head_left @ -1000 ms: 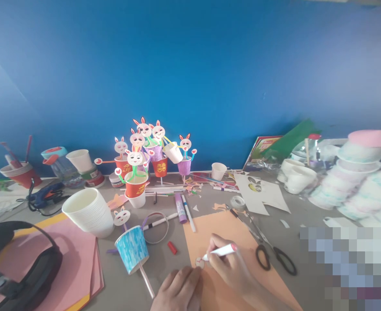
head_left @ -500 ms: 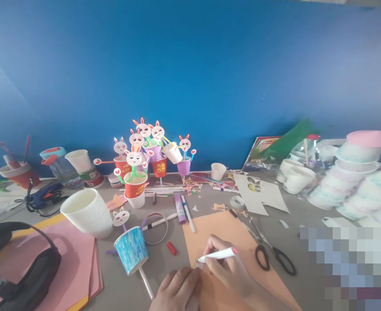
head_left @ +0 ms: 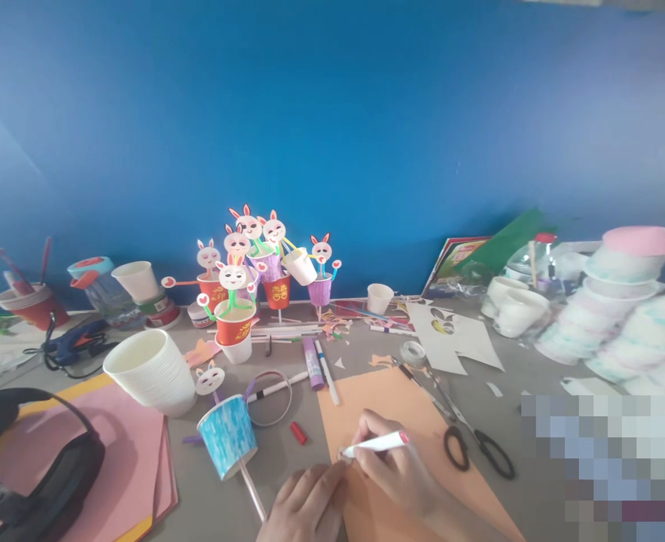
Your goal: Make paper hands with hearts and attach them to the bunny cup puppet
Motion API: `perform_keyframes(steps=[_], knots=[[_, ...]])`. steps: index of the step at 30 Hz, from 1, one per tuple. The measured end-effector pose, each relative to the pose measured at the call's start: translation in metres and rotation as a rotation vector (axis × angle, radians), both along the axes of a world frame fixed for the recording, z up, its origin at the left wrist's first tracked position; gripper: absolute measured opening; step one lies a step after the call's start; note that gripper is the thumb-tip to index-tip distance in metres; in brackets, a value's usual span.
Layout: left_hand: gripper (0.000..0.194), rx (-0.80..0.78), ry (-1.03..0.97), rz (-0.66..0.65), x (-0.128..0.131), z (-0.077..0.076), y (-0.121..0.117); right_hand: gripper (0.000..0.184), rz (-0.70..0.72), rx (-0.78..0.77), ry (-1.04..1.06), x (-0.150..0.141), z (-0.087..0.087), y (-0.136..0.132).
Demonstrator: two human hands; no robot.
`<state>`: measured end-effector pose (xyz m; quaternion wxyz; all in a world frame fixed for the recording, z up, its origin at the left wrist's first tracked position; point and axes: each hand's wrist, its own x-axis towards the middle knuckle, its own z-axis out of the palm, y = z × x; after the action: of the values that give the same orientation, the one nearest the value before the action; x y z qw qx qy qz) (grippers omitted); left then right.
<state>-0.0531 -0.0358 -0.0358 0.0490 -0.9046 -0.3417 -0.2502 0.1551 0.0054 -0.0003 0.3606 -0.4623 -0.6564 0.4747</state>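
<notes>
In my right hand (head_left: pixel 391 467) is a white marker with a red end (head_left: pixel 382 442), gripped like a pen. Its tip touches a small whitish paper piece (head_left: pixel 348 458) at the left edge of an orange sheet (head_left: pixel 360 399). My left hand (head_left: pixel 309 500) is closed, its bent fingertips holding that piece from the left; the fingers cover much of it. Beside my left hand stands a blue-painted paper cup (head_left: pixel 229 436) on a straw, with a bunny face (head_left: pixel 210 379) above it. A red marker cap (head_left: pixel 298 433) lies between the cup and the sheet.
Scissors (head_left: pixel 456 418) lie right of my right hand. A purple glue stick (head_left: pixel 312 363) and a tape roll (head_left: pixel 413 352) are beyond the sheet. Stacked white cups (head_left: pixel 157 376) and headphones (head_left: pixel 72 459) sit left. Several bunny-faced cups (head_left: pixel 233 329) stand against the blue wall.
The marker and my right hand have shifted slightly left. My left fingers have also moved slightly, and less of the small paper piece shows.
</notes>
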Motion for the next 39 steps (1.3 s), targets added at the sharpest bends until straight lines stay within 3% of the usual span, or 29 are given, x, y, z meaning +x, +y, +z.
perform_keyframes(steps=[7,12,17,23,29,39], knots=[[0.03,0.023,0.046,-0.028,-0.004,-0.004,0.001,0.02,-0.014,-0.003,-0.002,-0.001,-0.001,0.0],[0.03,-0.008,0.003,0.021,-0.002,-0.008,-0.001,0.023,-0.011,0.02,0.04,-0.002,-0.005,0.002],[0.029,-0.026,0.0,0.02,-0.002,-0.006,-0.001,0.023,-0.001,0.039,-0.053,-0.001,-0.006,0.002],[0.03,0.049,0.045,-0.019,-0.004,0.002,0.002,0.022,0.016,0.043,-0.055,-0.001,-0.002,0.001],[0.028,0.139,-0.059,0.066,0.006,0.002,-0.001,0.019,-0.02,-0.011,0.049,-0.001,0.001,0.001],[0.033,0.206,-0.098,0.06,0.01,0.005,0.0,0.018,-0.023,-0.021,0.007,-0.001,-0.001,0.0]])
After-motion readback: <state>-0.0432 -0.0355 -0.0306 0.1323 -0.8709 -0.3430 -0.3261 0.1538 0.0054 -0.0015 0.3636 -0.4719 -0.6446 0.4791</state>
